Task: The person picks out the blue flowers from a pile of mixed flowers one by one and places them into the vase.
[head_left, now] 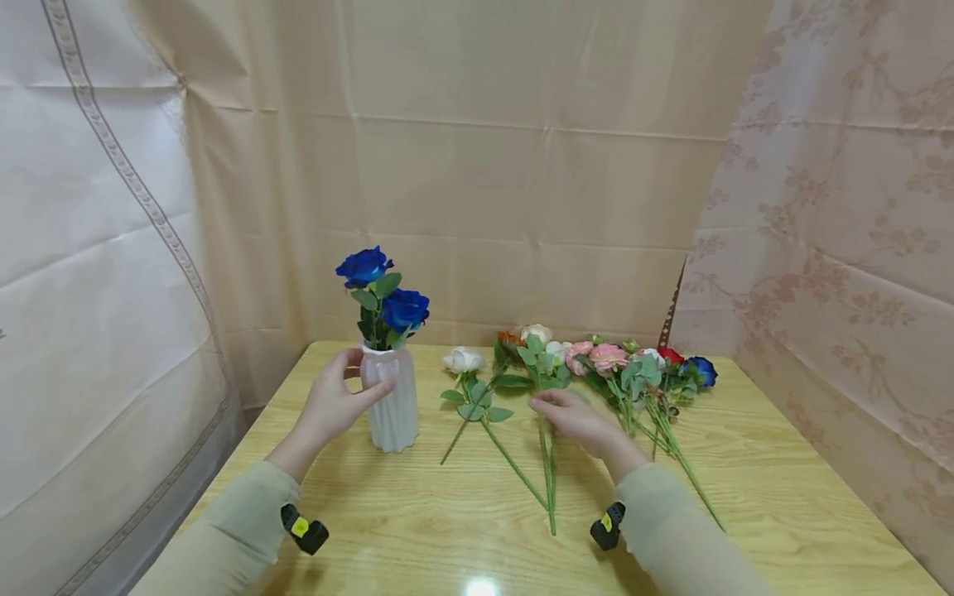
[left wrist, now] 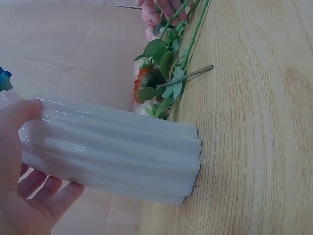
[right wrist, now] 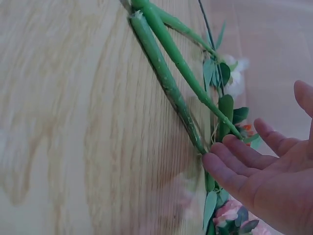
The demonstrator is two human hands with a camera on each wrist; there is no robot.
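My left hand (head_left: 337,399) holds a white fluted vase (head_left: 393,406) around its upper part, thumb on the near side and fingers behind. The vase stands upright on the wooden table, with two blue roses (head_left: 406,310) in its mouth. My right hand (head_left: 572,420) is over the green flower stems (head_left: 546,472) lying at the table's middle. In the right wrist view its fingers (right wrist: 239,164) are extended, fingertips right at the stems, and its thumb (right wrist: 304,95) stands apart. A white rose (head_left: 464,359) with leaves lies between the vase and my right hand.
Along the back right lie several more flowers, among them pink blooms (head_left: 607,356), a red one (head_left: 671,355), an orange one (head_left: 510,338) and a blue rose (head_left: 701,371). Their long stems reach toward the front of the table (head_left: 417,530). A beige curtain (head_left: 477,165) hangs behind.
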